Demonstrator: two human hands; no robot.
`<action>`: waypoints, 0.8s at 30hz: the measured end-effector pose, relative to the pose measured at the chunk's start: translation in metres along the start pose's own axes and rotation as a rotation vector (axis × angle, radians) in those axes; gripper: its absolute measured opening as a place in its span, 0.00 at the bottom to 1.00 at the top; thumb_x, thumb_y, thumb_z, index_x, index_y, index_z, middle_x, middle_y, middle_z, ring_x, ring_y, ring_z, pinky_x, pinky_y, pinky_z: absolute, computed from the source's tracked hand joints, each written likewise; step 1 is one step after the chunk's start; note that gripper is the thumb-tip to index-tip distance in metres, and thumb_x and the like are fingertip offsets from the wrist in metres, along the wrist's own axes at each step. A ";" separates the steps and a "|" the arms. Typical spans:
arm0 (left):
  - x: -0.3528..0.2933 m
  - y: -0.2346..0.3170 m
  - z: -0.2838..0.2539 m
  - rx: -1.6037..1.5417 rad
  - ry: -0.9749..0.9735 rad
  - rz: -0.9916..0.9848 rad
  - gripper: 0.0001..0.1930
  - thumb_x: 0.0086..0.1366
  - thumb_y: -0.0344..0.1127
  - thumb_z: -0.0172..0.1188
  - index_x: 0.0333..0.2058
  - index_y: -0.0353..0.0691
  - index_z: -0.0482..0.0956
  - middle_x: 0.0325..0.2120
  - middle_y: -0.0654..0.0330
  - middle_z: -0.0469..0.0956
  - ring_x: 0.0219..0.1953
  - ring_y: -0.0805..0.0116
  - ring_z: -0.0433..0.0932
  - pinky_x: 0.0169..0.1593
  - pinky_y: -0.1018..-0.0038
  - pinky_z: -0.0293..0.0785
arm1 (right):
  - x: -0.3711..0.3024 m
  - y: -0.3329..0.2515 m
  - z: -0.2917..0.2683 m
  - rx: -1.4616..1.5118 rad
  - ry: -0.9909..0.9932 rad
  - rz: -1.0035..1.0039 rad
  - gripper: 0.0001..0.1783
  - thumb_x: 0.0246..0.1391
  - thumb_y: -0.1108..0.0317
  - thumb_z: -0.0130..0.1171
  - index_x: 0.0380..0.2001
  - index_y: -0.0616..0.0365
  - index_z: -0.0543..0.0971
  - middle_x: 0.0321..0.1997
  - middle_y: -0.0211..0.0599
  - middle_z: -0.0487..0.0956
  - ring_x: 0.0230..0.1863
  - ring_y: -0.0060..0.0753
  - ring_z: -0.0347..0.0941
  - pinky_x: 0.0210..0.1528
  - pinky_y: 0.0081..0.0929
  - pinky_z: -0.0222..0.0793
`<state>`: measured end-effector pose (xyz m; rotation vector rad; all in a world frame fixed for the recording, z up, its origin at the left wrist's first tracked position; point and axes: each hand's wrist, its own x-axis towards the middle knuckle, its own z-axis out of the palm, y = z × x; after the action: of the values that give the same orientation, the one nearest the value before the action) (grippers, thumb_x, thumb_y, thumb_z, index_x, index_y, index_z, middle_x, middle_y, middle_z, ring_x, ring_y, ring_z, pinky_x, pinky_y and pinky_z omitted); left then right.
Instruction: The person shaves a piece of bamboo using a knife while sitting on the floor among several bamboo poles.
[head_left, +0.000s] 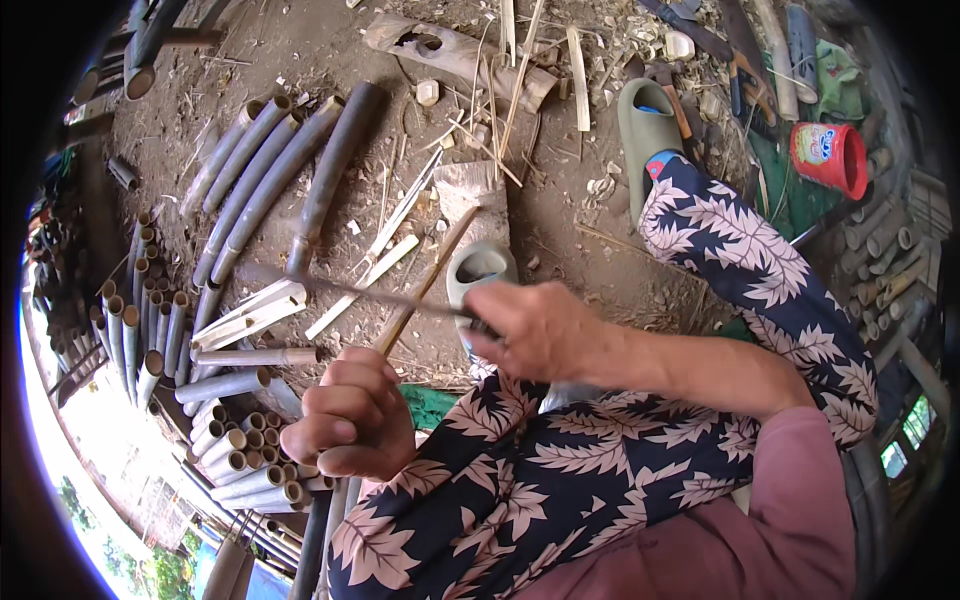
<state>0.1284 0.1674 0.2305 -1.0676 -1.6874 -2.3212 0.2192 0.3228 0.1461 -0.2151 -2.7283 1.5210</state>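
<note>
My left hand is closed around the lower end of a narrow bamboo strip. The strip slants up and away, its far tip over a wooden block on the ground. My right hand grips the handle of a long knife. The knife's blade, smeared by motion, points left and crosses the strip a little above my left hand. From this view I cannot tell whether the blade touches the strip. Pale split bamboo pieces lie on the dirt just beyond the hands.
Dark bamboo poles lie at the far left, and cut bamboo tubes are stacked nearer. A hollowed log rests at the back. My green clogs flank the work area. A red bucket stands at the right near several tools.
</note>
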 end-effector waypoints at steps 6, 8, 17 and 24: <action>-0.001 0.002 -0.003 0.021 0.018 -0.022 0.18 0.73 0.53 0.39 0.35 0.43 0.60 0.18 0.66 0.60 0.18 0.74 0.61 0.26 0.74 0.65 | 0.005 0.015 0.005 0.011 0.019 -0.018 0.12 0.57 0.62 0.55 0.29 0.59 0.69 0.21 0.47 0.77 0.22 0.49 0.78 0.21 0.42 0.75; -0.001 0.001 -0.004 0.034 0.047 -0.016 0.18 0.73 0.53 0.39 0.35 0.43 0.60 0.19 0.66 0.60 0.19 0.74 0.60 0.26 0.74 0.65 | 0.002 0.018 0.016 -0.008 -0.027 -0.064 0.13 0.57 0.60 0.54 0.30 0.60 0.69 0.21 0.50 0.78 0.23 0.52 0.78 0.24 0.45 0.76; -0.003 -0.002 -0.008 0.043 0.098 -0.012 0.19 0.73 0.54 0.38 0.35 0.44 0.60 0.18 0.67 0.59 0.18 0.75 0.59 0.26 0.74 0.65 | 0.000 0.054 0.008 -0.047 -0.103 -0.068 0.14 0.57 0.57 0.54 0.36 0.58 0.73 0.26 0.47 0.80 0.22 0.51 0.77 0.25 0.45 0.75; -0.004 0.000 -0.009 0.029 0.100 -0.028 0.18 0.73 0.54 0.37 0.36 0.44 0.61 0.18 0.67 0.59 0.19 0.75 0.59 0.26 0.75 0.65 | 0.004 0.086 0.021 -0.086 -0.011 -0.052 0.15 0.57 0.57 0.54 0.31 0.59 0.71 0.26 0.52 0.80 0.22 0.53 0.78 0.25 0.49 0.75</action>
<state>0.1269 0.1583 0.2274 -0.9130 -1.7046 -2.3177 0.2232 0.3501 0.0624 -0.1349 -2.7872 1.3989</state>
